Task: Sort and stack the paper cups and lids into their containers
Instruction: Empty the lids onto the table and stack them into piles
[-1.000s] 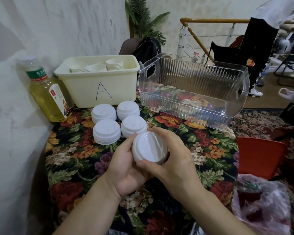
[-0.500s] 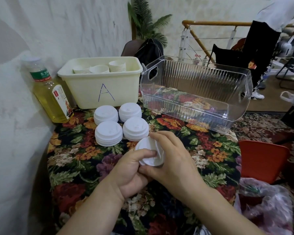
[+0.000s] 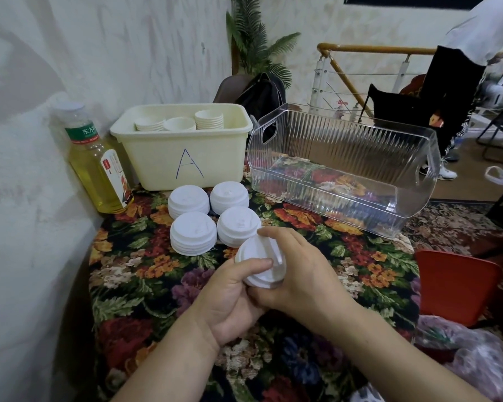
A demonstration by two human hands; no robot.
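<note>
My left hand (image 3: 230, 297) and my right hand (image 3: 305, 274) both grip a small stack of white lids (image 3: 256, 265) just above the floral tablecloth; my left thumb lies across the top lid. Beyond the hands, several stacks of white lids (image 3: 193, 233) stand together on the cloth. Behind them is a cream bin marked "A" (image 3: 186, 158) holding stacks of white paper cups (image 3: 208, 118). To its right lies a clear ribbed plastic bin (image 3: 349, 195) with nothing in it.
A bottle of yellow drink (image 3: 99, 166) stands by the wall at the left. A red stool (image 3: 459, 285) and plastic bags (image 3: 462, 352) sit off the table's right edge. A person in black trousers (image 3: 453, 91) stands at the back right by a railing.
The lids in my hands have come down from a raised, tilted pose to sit low over the cloth, closer to the lid stacks. My left thumb now rests on top.
</note>
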